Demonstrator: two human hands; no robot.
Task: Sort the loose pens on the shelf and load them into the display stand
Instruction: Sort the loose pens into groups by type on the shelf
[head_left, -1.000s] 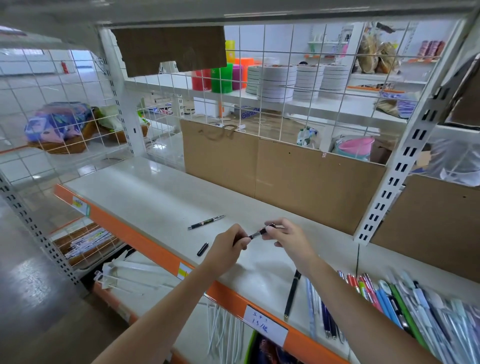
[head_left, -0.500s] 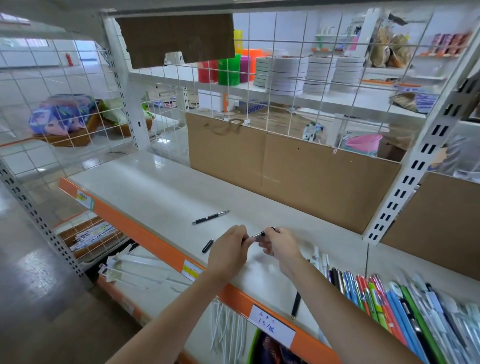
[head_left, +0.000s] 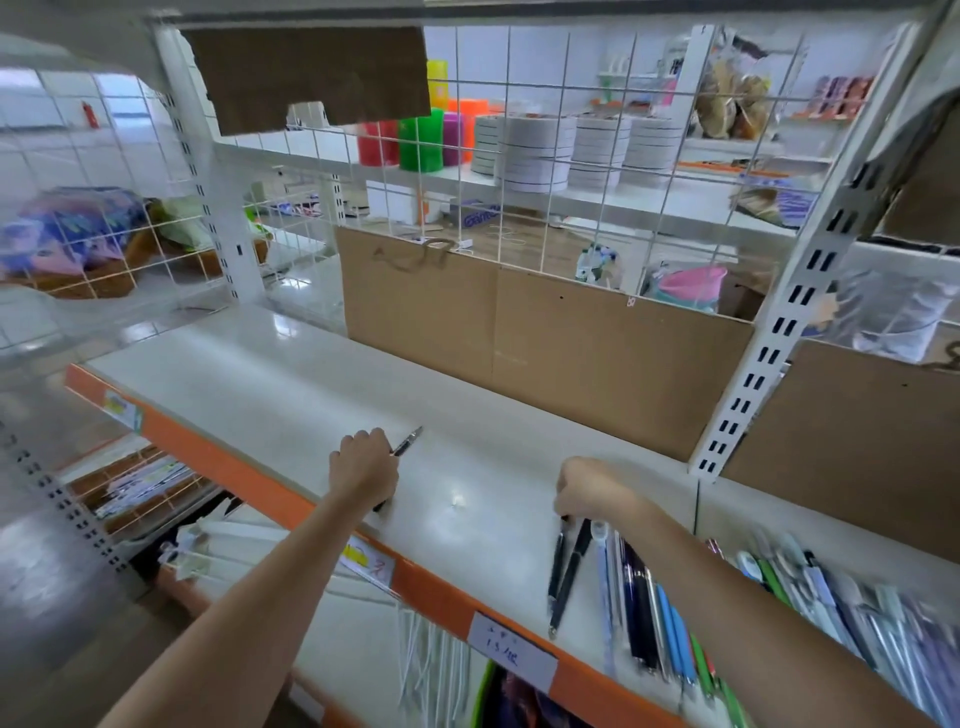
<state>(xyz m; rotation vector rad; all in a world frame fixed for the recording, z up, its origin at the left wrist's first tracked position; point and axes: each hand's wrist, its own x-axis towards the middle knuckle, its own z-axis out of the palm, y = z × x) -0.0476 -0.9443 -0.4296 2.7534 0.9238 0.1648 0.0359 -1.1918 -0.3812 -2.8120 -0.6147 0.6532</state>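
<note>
Left hand (head_left: 363, 467) is down on the white shelf (head_left: 249, 395), fingers curled round a dark pen (head_left: 408, 444) whose tip pokes out past the knuckles. A second dark piece (head_left: 381, 505) peeks from under the wrist; too blurred to name. Over on the right, the right hand (head_left: 589, 491) curls over the top ends of two black pens (head_left: 563, 566) beside the row of coloured pens (head_left: 670, 623); whether it grips them I cannot tell. No display stand in sight. My advice: keep the tips pointing one way, lay like beside like, and lift the pen clear rather than drag it across the shelf.
</note>
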